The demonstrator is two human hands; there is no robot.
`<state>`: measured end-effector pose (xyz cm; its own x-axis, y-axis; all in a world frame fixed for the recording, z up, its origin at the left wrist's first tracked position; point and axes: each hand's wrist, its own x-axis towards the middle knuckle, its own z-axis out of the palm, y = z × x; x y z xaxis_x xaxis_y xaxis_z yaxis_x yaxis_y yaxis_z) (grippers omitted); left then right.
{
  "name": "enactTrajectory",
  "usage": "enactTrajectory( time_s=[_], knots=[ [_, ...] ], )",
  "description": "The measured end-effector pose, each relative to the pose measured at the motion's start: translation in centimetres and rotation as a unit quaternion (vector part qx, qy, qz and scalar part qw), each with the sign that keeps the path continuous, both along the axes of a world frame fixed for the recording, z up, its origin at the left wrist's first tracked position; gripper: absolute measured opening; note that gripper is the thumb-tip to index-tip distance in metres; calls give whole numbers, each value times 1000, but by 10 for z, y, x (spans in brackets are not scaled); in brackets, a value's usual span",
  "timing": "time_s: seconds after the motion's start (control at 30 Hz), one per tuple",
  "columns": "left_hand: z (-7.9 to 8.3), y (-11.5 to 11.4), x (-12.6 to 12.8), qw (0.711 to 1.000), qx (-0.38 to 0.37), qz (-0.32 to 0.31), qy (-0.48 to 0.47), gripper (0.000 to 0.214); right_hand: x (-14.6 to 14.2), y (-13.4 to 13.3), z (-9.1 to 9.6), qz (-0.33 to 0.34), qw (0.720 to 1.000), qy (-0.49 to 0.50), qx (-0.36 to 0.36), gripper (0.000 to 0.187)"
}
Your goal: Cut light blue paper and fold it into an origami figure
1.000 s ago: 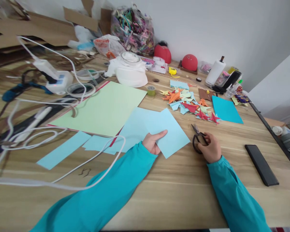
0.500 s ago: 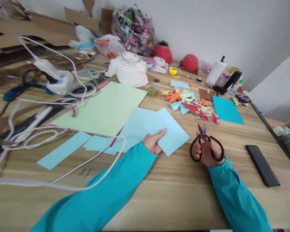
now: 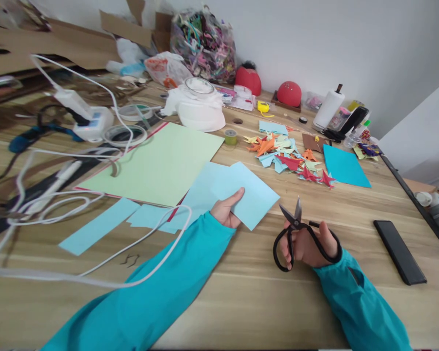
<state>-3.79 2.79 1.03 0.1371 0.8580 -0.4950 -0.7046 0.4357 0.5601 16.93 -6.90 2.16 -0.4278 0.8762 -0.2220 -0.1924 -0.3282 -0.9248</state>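
My left hand (image 3: 227, 209) pinches a light blue square sheet of paper (image 3: 255, 197) by its near left edge, thumb on top. Black-handled scissors (image 3: 297, 223) are in my right hand (image 3: 307, 246), with my fingers through the loops and the blades parted. Their tips point away from me, a little right of the square and apart from it. Beyond my left hand lies a larger light blue sheet (image 3: 205, 187), partly under a pale green sheet (image 3: 157, 163). A narrow light blue strip (image 3: 100, 226) rests to the left.
Folded paper shapes (image 3: 289, 156) are heaped beyond the hands, beside a bright blue sheet (image 3: 346, 165). At the right lies a black phone (image 3: 399, 251). A white cable (image 3: 183, 234) loops over the left side near my sleeve. Thread spool (image 3: 230, 136) stands mid-table.
The scissors have opened wider and moved down and slightly left with my right hand. My left hand and the blue square have shifted slightly left.
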Motion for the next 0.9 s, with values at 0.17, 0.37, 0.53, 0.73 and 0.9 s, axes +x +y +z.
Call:
enactTrajectory(
  time_s=[0.17, 0.37, 0.53, 0.73, 0.9],
  knots=[
    [0, -2, 0, 1000, 15, -5, 23, 31, -3, 0, 1, 38, 999, 16, -23, 80],
    [3, -6, 3, 999, 8, -38, 23, 34, -3, 2, 0, 65, 996, 55, -40, 89],
    [3, -8, 4, 998, 40, -39, 33, 45, -5, 4, -2, 64, 993, 102, -19, 89],
    [1, -9, 2, 995, 81, -62, 25, 56, -8, 4, -6, 41, 991, 128, -7, 87],
    [3, -10, 1, 991, 91, -97, 21, 53, -8, 3, -7, 11, 992, 128, -5, 85]
  ],
)
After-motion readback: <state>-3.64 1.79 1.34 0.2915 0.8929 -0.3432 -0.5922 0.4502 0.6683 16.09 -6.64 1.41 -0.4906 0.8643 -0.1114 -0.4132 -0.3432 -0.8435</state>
